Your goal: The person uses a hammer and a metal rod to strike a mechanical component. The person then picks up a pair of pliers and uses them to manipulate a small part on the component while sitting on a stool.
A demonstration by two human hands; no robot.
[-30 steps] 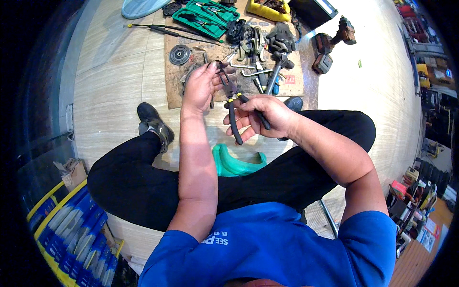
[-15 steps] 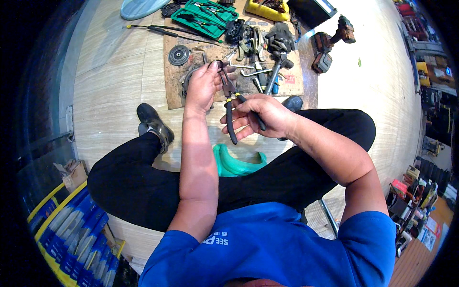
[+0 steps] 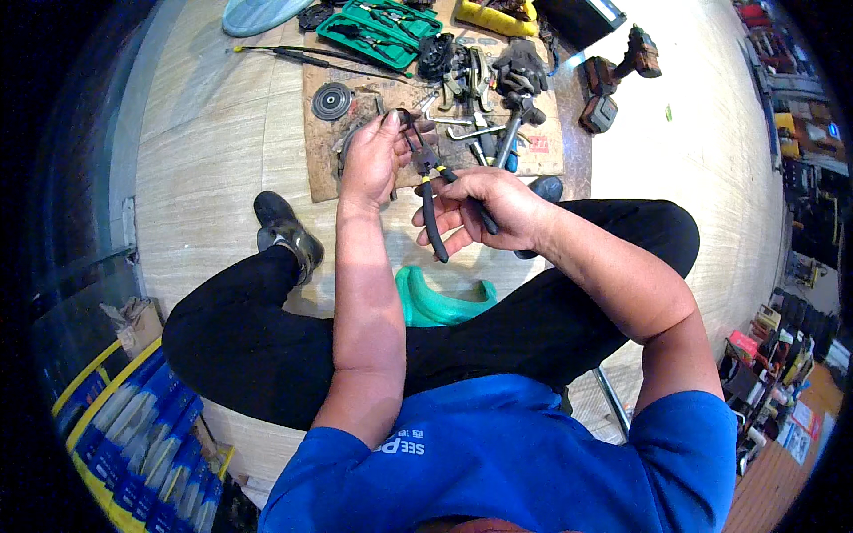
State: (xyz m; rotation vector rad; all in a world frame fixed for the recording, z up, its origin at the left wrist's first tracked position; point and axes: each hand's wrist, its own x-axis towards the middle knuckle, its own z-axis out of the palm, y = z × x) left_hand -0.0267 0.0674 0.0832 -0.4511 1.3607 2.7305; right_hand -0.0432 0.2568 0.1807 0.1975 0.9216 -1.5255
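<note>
My right hand [image 3: 502, 206] holds a pair of circlip pliers [image 3: 432, 222] with black grips and yellow collars. One grip lies along the palm and the other across my fingers, and the grips stand apart. The slim jaws point away from me toward my left hand [image 3: 370, 164]. There, thumb and fingers pinch a small dark ring-like piece [image 3: 404, 116] at the plier tips. How the tips sit in that piece is too small to make out. Beyond my left hand a round grooved pulley [image 3: 332, 101] lies on a cardboard sheet [image 3: 322, 184].
On the cardboard lie a green tool case [image 3: 382, 35], a metal puller [image 3: 475, 80], a hammer [image 3: 513, 138] and gloves [image 3: 522, 71]. Cordless power tools [image 3: 622, 75] stand to the right. A green stool [image 3: 435, 302] is between my legs. Blue packages [image 3: 142, 435] fill a yellow rack at lower left.
Both hands have shifted very slightly, and the plier grips have swung a little to the right. The grasp on the pliers and on the dark piece looks the same.
</note>
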